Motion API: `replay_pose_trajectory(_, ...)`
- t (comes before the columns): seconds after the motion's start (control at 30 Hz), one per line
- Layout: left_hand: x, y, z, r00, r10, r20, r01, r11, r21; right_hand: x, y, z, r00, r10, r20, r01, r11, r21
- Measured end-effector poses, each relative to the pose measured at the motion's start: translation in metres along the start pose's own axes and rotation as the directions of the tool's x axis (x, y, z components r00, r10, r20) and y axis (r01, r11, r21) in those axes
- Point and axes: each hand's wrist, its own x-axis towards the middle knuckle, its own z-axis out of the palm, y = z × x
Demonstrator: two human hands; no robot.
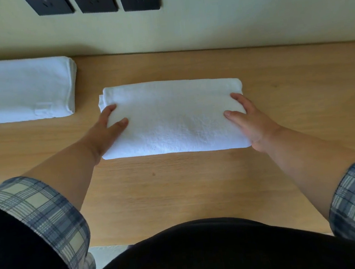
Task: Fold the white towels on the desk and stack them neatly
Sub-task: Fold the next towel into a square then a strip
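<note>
A folded white towel (174,117) lies in the middle of the wooden desk (177,188). My left hand (106,130) holds its left end, thumb on top and fingers along and under the edge. In the same way my right hand (247,119) holds the right end, its thumb lying on the cloth. A second folded white towel (22,90) lies flat at the desk's back left, apart from the first and partly cut off by the frame edge.
A pale wall (226,17) runs along the back of the desk, with three dark socket plates (94,1) at the top left. Bare wood shows to the right of the middle towel and in front of it. The desk's front edge is at my body.
</note>
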Motion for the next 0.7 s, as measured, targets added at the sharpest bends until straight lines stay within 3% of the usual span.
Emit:
replay_pose_trajectory(0.13,-0.002,0.002,0.005,1.000,-0.004,-0.009,0.003,0.999,-0.046,0.002,-0.005,-0.005,0.996,0.087,0.006,-0.087,0.992,0.086)
replay_pose_trajectory(0.23,-0.006,0.002,0.005,0.999,0.013,-0.051,-0.014,1.000,-0.020,-0.001,-0.005,-0.005,0.997,0.075,-0.033,-0.073,0.995,0.063)
replay_pose_trajectory(0.4,-0.018,0.011,-0.015,1.000,-0.020,0.017,0.021,0.998,-0.060,-0.014,-0.006,0.010,0.992,0.033,-0.118,-0.023,0.996,0.085)
replay_pose_trajectory(0.7,-0.035,0.003,-0.137,0.975,0.219,-0.028,-0.220,0.973,-0.067,-0.054,-0.042,0.116,0.957,-0.100,-0.271,0.154,0.970,0.187)
